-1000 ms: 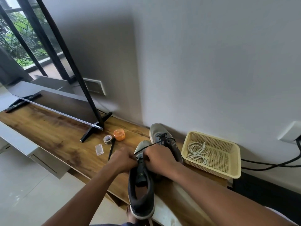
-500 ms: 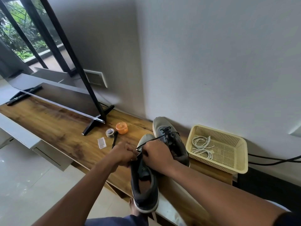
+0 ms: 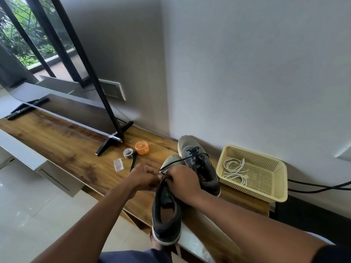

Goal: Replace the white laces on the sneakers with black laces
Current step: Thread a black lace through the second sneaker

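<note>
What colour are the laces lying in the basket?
White: the coiled laces in the pale yellow basket, clearest in the head view.

No text, brand, number or sign can be read anywhere here. The near sneaker (image 3: 167,211) has a faint mark on its tongue, too blurred to make out, and the orange tub (image 3: 141,148) shows no legible label

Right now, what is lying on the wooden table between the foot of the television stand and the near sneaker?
In the head view, four small things lie there: an orange jar, a tape roll, a black pen and a clear plastic case.
</note>
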The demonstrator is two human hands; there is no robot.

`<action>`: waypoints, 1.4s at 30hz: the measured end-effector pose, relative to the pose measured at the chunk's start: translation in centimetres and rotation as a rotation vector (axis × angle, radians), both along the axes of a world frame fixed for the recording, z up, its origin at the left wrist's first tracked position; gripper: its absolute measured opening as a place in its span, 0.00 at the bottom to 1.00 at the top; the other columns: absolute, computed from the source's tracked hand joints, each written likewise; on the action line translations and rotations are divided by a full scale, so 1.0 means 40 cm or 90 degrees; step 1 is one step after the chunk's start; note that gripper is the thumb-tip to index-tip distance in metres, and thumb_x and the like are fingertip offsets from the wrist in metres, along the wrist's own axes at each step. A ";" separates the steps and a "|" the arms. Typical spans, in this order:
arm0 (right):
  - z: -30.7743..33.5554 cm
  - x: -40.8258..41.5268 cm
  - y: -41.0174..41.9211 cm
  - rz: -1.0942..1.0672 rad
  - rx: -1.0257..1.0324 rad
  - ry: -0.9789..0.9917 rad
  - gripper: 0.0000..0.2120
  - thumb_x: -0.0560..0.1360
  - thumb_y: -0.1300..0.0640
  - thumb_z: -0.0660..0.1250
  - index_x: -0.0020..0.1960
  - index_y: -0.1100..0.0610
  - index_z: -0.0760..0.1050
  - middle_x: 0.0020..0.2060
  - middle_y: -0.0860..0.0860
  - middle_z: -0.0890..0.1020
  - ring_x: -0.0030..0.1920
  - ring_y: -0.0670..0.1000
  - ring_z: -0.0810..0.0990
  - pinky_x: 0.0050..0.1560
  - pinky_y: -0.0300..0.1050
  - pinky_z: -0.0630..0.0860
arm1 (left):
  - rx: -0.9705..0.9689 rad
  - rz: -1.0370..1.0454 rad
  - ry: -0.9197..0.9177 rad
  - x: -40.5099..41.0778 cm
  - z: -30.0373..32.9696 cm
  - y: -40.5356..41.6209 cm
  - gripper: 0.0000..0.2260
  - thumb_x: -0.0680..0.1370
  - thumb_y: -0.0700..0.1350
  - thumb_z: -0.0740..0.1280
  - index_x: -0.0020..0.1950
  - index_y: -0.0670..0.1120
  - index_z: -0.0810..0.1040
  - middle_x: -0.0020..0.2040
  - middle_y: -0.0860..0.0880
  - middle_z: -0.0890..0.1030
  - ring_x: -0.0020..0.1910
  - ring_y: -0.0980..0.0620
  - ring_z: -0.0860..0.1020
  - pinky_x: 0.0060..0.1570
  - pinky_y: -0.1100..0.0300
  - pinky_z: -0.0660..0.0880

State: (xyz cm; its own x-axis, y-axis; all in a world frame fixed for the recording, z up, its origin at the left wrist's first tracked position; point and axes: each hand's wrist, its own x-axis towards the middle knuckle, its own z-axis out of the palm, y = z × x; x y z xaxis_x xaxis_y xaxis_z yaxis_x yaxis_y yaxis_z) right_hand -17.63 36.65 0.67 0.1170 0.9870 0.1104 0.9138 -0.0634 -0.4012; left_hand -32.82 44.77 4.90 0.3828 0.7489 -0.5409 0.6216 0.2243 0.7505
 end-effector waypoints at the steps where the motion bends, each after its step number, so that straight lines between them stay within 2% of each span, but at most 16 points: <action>1: -0.001 -0.001 0.001 -0.005 0.003 0.006 0.12 0.79 0.49 0.64 0.47 0.53 0.84 0.42 0.52 0.84 0.45 0.56 0.83 0.45 0.53 0.81 | -0.002 0.014 -0.010 0.000 -0.005 0.002 0.05 0.79 0.36 0.73 0.53 0.37 0.87 0.46 0.39 0.87 0.38 0.52 0.85 0.37 0.61 0.82; 5: -0.003 -0.003 0.009 -0.017 0.009 0.030 0.11 0.77 0.50 0.63 0.44 0.55 0.79 0.41 0.52 0.83 0.44 0.57 0.82 0.40 0.51 0.78 | -0.016 0.056 -0.015 0.010 -0.020 0.011 0.03 0.79 0.34 0.73 0.51 0.34 0.85 0.40 0.40 0.85 0.32 0.52 0.83 0.34 0.60 0.82; 10: -0.006 -0.017 0.013 0.010 0.080 0.028 0.14 0.79 0.43 0.58 0.54 0.52 0.74 0.45 0.54 0.81 0.46 0.58 0.80 0.38 0.50 0.73 | 0.028 0.024 0.039 0.018 -0.020 0.016 0.06 0.80 0.32 0.67 0.52 0.34 0.84 0.38 0.40 0.84 0.32 0.51 0.82 0.36 0.59 0.82; 13: 0.004 -0.021 0.016 0.004 0.064 0.018 0.17 0.77 0.39 0.60 0.49 0.51 0.79 0.46 0.52 0.81 0.50 0.57 0.79 0.42 0.49 0.76 | 0.141 -0.025 0.100 0.017 -0.012 0.021 0.08 0.76 0.33 0.66 0.45 0.40 0.85 0.39 0.42 0.86 0.36 0.47 0.85 0.43 0.53 0.83; 16: 0.025 -0.016 0.017 0.004 0.021 0.037 0.15 0.75 0.39 0.62 0.50 0.47 0.82 0.48 0.51 0.81 0.54 0.57 0.78 0.46 0.50 0.80 | 0.328 -0.115 0.207 0.015 0.004 0.021 0.07 0.76 0.40 0.68 0.40 0.50 0.81 0.39 0.51 0.84 0.41 0.48 0.83 0.39 0.55 0.78; 18: 0.031 -0.010 0.012 0.008 -0.002 0.026 0.13 0.76 0.41 0.63 0.51 0.45 0.82 0.52 0.51 0.80 0.57 0.58 0.75 0.49 0.52 0.80 | 0.373 -0.098 0.186 0.010 0.015 0.023 0.07 0.78 0.42 0.68 0.41 0.52 0.78 0.43 0.52 0.81 0.45 0.49 0.80 0.41 0.53 0.77; 20: 0.030 -0.003 0.006 0.007 -0.030 0.037 0.09 0.75 0.44 0.65 0.50 0.45 0.81 0.55 0.51 0.78 0.61 0.58 0.73 0.53 0.53 0.79 | 0.348 -0.033 0.084 0.006 0.035 0.030 0.05 0.81 0.42 0.66 0.47 0.48 0.78 0.46 0.48 0.84 0.47 0.46 0.84 0.46 0.45 0.83; 23: 0.024 0.001 0.003 0.004 -0.048 0.045 0.11 0.74 0.45 0.69 0.56 0.44 0.81 0.61 0.52 0.76 0.64 0.58 0.71 0.55 0.54 0.79 | 0.195 0.126 -0.221 -0.005 0.083 0.045 0.06 0.87 0.41 0.59 0.53 0.41 0.73 0.46 0.42 0.86 0.47 0.41 0.87 0.46 0.43 0.86; 25: 0.016 -0.001 0.006 0.000 -0.048 0.027 0.15 0.75 0.44 0.70 0.61 0.44 0.81 0.62 0.52 0.76 0.65 0.57 0.70 0.56 0.54 0.79 | 0.128 0.199 -0.414 -0.023 0.133 0.060 0.09 0.89 0.41 0.55 0.53 0.43 0.72 0.40 0.45 0.83 0.37 0.45 0.85 0.37 0.51 0.84; 28: 0.005 -0.007 0.008 -0.010 -0.025 0.009 0.16 0.74 0.43 0.72 0.61 0.43 0.82 0.60 0.51 0.76 0.63 0.55 0.71 0.53 0.50 0.78 | 0.145 0.291 -0.586 -0.072 0.191 0.096 0.12 0.86 0.38 0.55 0.47 0.48 0.72 0.35 0.51 0.73 0.26 0.56 0.68 0.24 0.64 0.69; 30: 0.001 -0.008 0.008 -0.015 -0.018 0.000 0.16 0.74 0.42 0.73 0.60 0.43 0.82 0.60 0.51 0.76 0.63 0.55 0.71 0.52 0.49 0.78 | 0.304 0.298 -0.462 -0.110 0.196 0.118 0.12 0.85 0.40 0.58 0.45 0.51 0.75 0.33 0.53 0.75 0.28 0.56 0.68 0.25 0.63 0.66; 32: 0.001 -0.010 0.008 -0.019 -0.020 -0.008 0.16 0.74 0.42 0.73 0.60 0.43 0.82 0.60 0.51 0.76 0.63 0.56 0.71 0.52 0.49 0.79 | 0.464 0.185 -0.175 -0.134 0.173 0.132 0.06 0.81 0.46 0.65 0.46 0.55 0.79 0.37 0.53 0.81 0.35 0.51 0.77 0.36 0.55 0.75; 34: 0.005 -0.012 0.007 -0.021 -0.023 -0.012 0.14 0.74 0.43 0.73 0.58 0.43 0.82 0.60 0.52 0.75 0.63 0.57 0.71 0.51 0.50 0.79 | 0.433 -0.023 0.038 -0.136 0.132 0.127 0.03 0.78 0.52 0.71 0.46 0.55 0.82 0.42 0.52 0.84 0.45 0.48 0.82 0.48 0.47 0.80; 36: 0.008 -0.013 0.007 -0.031 -0.023 -0.010 0.13 0.73 0.43 0.72 0.55 0.45 0.82 0.59 0.52 0.74 0.62 0.57 0.71 0.50 0.49 0.78 | 0.358 -0.230 0.206 -0.115 0.080 0.116 0.06 0.78 0.56 0.72 0.47 0.55 0.84 0.47 0.53 0.83 0.51 0.49 0.82 0.55 0.47 0.80; 39: 0.014 -0.008 0.009 -0.039 -0.026 0.004 0.18 0.72 0.39 0.71 0.55 0.48 0.80 0.57 0.51 0.75 0.62 0.56 0.71 0.49 0.49 0.76 | 0.270 -0.411 0.286 -0.066 0.019 0.091 0.11 0.81 0.58 0.69 0.54 0.52 0.85 0.54 0.55 0.81 0.56 0.52 0.79 0.58 0.53 0.76; 42: 0.019 0.002 0.005 -0.033 -0.018 0.026 0.20 0.72 0.34 0.70 0.57 0.45 0.80 0.56 0.51 0.75 0.61 0.55 0.71 0.50 0.49 0.77 | 0.213 -0.403 0.249 -0.035 -0.013 0.090 0.12 0.80 0.59 0.71 0.53 0.51 0.82 0.50 0.54 0.83 0.52 0.53 0.81 0.55 0.53 0.78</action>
